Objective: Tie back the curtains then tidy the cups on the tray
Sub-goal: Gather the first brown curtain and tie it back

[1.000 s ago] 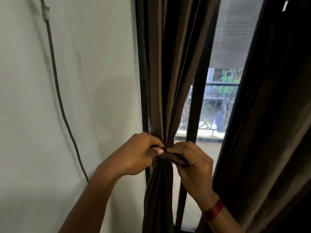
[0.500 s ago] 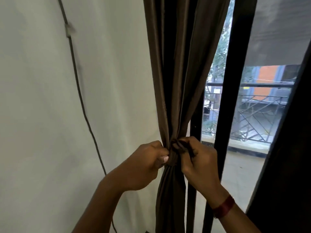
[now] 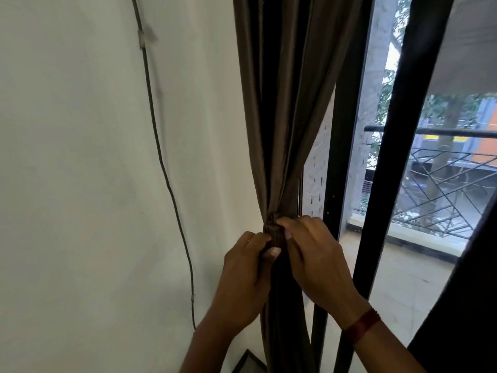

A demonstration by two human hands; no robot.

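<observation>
Both: left hand (image 3: 246,275), right hand (image 3: 316,261) pinching knot (image 3: 274,229) on gathered brown curtain (image 3: 285,117).

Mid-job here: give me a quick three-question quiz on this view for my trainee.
1. True or false: the left hand and the right hand both grip the curtain where it is gathered.
2. Which wrist wears the red band? A left, B right, C neither.
3. Fill in: the cable runs down the ___.
Key: 1 true. 2 B. 3 wall.
</observation>
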